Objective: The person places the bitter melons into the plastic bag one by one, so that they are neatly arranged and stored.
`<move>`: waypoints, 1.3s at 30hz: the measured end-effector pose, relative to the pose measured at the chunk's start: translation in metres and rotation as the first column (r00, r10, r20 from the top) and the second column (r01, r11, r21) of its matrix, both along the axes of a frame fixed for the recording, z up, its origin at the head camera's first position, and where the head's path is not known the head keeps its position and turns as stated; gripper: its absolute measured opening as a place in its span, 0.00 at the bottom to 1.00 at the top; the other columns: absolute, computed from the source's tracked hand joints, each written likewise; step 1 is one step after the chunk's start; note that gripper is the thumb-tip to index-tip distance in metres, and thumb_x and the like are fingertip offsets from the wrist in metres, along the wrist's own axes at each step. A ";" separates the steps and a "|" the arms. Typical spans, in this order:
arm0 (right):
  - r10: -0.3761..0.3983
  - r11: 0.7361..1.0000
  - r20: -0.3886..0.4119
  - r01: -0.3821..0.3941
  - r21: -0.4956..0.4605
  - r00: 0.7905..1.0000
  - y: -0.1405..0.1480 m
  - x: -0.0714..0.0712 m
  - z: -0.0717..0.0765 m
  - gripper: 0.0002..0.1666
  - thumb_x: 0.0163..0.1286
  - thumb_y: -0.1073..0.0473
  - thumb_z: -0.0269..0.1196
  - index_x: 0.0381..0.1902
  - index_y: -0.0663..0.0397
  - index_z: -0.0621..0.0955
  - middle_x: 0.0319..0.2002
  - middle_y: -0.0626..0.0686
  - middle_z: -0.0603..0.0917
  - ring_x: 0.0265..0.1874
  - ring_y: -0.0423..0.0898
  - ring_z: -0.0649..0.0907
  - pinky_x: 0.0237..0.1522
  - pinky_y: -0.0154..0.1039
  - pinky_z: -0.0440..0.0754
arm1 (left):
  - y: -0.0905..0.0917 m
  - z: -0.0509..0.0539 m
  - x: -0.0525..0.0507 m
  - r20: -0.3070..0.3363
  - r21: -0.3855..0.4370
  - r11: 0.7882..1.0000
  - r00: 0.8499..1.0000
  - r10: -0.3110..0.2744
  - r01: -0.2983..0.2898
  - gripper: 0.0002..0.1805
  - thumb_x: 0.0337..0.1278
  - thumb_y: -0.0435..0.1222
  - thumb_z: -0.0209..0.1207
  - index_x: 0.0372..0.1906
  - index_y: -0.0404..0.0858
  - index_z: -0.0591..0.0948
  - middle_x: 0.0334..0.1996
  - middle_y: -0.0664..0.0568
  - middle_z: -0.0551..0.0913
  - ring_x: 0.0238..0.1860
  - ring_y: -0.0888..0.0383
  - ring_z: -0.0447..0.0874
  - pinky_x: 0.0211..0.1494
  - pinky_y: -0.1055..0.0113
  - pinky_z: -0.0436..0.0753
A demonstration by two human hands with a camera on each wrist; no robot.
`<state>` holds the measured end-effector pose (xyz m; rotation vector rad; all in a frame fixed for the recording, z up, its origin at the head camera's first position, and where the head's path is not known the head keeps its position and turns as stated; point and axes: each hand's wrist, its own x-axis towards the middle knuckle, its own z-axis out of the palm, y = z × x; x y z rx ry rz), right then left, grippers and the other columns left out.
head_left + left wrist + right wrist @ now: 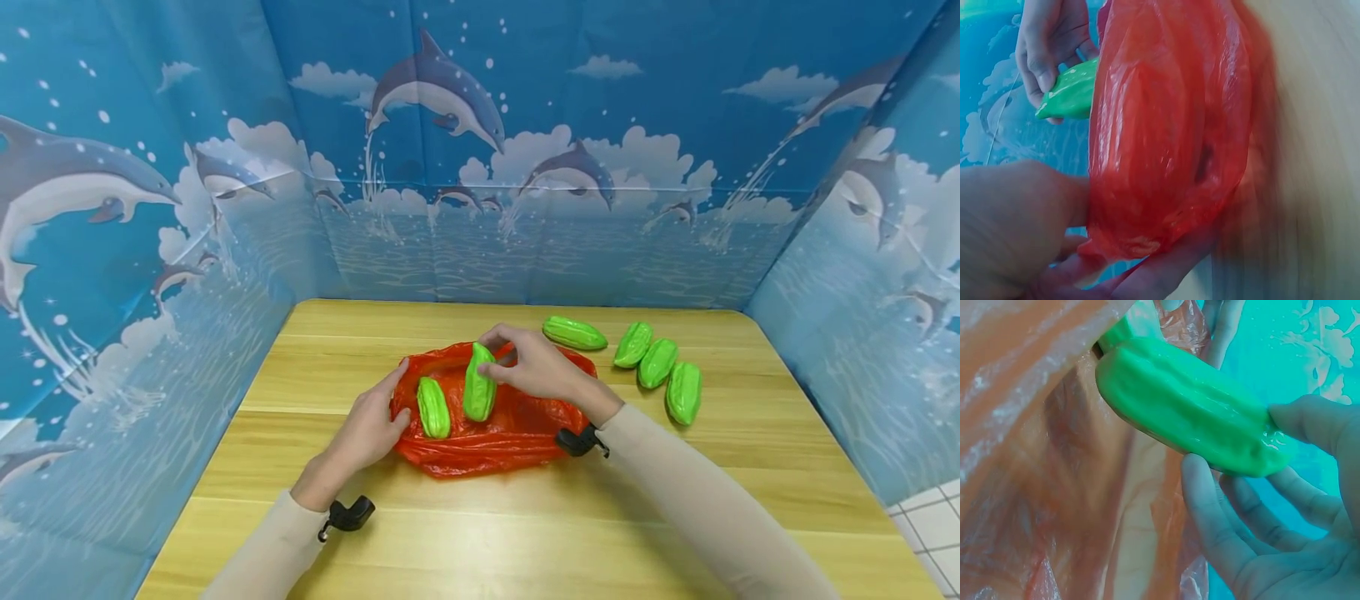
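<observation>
A red plastic bag [480, 454] lies with its mouth spread on the wooden table. My left hand [369, 425] holds the bag's left edge, with thumb and fingers on either side of the thin film. Between the thumb and fingertips of my right hand [536, 367] is a bright green, ridged fruit [1191, 406], tilted with one end pointing down over the bag's opening. A second green ridged fruit [433, 408] sits inside the bag on the left. In the left wrist view, the red film [1166, 125] hides part of the held fruit [1071, 94].
Several more green ridged fruits [657, 363] lie on the table [480, 533] to the right of the bag; one [574, 332] is just behind it. A blue dolphin-print curtain [525, 250] stands along the back and both sides of the table.
</observation>
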<state>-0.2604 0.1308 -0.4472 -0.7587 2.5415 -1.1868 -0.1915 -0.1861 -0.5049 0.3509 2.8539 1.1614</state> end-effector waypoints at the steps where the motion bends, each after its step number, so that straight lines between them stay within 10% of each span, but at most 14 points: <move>1: 0.009 1.000 0.013 -0.009 -0.001 1.000 -0.001 -0.001 0.000 0.29 0.86 0.47 0.73 0.76 0.51 0.83 0.67 0.58 0.89 0.50 0.57 0.96 0.54 0.47 0.96 | -0.001 0.000 0.000 0.010 0.002 1.000 1.000 0.000 0.000 0.49 0.79 0.26 0.66 0.96 0.36 0.58 0.85 0.32 0.77 0.52 0.44 0.96 0.63 0.52 0.97; 6: 0.023 1.000 0.061 -0.024 0.009 0.998 -0.006 -0.005 -0.001 0.29 0.87 0.47 0.72 0.77 0.53 0.84 0.66 0.61 0.89 0.47 0.63 0.97 0.51 0.47 0.97 | -0.004 0.002 -0.002 0.063 0.012 1.000 0.998 -0.010 0.010 0.53 0.79 0.28 0.70 0.98 0.41 0.55 0.74 0.32 0.86 0.21 0.59 0.77 0.32 0.68 0.85; 18: 0.033 0.999 0.154 -0.037 0.027 0.988 -0.020 -0.014 -0.002 0.25 0.86 0.52 0.73 0.72 0.54 0.81 0.58 0.60 0.92 0.47 0.66 0.96 0.57 0.63 0.97 | -0.011 0.004 0.000 0.095 0.001 0.999 0.994 -0.046 0.046 0.55 0.79 0.31 0.72 0.99 0.44 0.53 0.80 0.34 0.82 0.20 0.58 0.75 0.37 0.64 0.85; 26: 0.071 0.996 0.162 -0.079 0.042 0.984 -0.030 -0.016 -0.006 0.23 0.88 0.53 0.72 0.70 0.59 0.82 0.57 0.61 0.92 0.45 0.64 0.97 0.54 0.59 0.98 | -0.012 0.005 0.003 0.062 -0.002 0.997 0.995 -0.082 0.083 0.54 0.79 0.32 0.72 0.98 0.42 0.53 0.90 0.35 0.71 0.73 0.43 0.89 0.83 0.38 0.85; 39: 0.104 0.984 0.191 -0.129 0.121 0.976 -0.029 -0.011 -0.011 0.28 0.86 0.55 0.74 0.75 0.61 0.83 0.64 0.63 0.90 0.42 0.54 0.98 0.53 0.44 0.98 | -0.012 0.004 0.004 0.053 0.021 0.994 0.993 -0.107 0.106 0.55 0.79 0.32 0.72 0.98 0.41 0.52 0.91 0.35 0.69 0.81 0.36 0.83 0.86 0.35 0.80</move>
